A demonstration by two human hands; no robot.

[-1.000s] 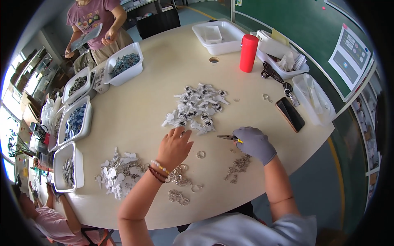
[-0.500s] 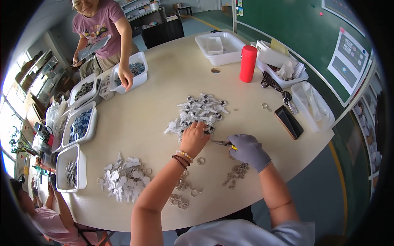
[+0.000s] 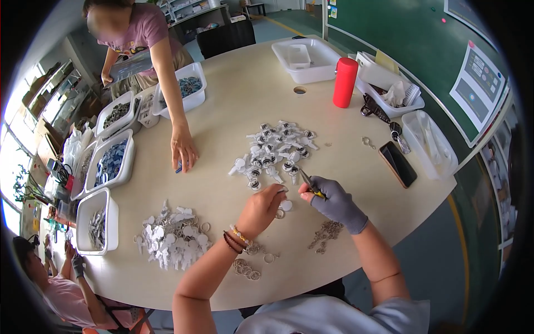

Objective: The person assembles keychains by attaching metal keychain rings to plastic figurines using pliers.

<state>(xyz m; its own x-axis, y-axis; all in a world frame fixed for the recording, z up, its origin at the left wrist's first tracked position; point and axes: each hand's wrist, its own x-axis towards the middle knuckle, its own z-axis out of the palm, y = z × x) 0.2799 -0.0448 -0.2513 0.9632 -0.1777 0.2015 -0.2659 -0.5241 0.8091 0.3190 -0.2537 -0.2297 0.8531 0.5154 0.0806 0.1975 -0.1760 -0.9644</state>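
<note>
My bare left hand [image 3: 263, 208], with bracelets on its wrist, is closed in a pinch on a small white keychain piece [image 3: 286, 206], partly hidden by the fingers. A grey fingerless-looking glove covers my right hand [image 3: 337, 205], which grips needle-nose pliers [image 3: 316, 190] with yellow on the handles. Their jaws point away from me, toward the pile of white pieces with black-and-silver round parts [image 3: 272, 146]. Below my hands lie a heap of small chains [image 3: 325, 236] and loose metal split rings [image 3: 246, 269]. Another heap of white pieces with rings [image 3: 171, 236] is to the left.
A co-worker's hand [image 3: 182, 147] rests on the table at far left, over a small blue piece. White trays of parts [image 3: 114, 224] line the left edge. A red bottle [image 3: 345, 83], phone [image 3: 397, 164], keys [image 3: 396, 132] and more trays [image 3: 305, 74] stand right and back.
My left hand has drawn back from the pile with a white piece. The pliers have swung to point away from me. The co-worker's hand has moved from a tray onto the table.
</note>
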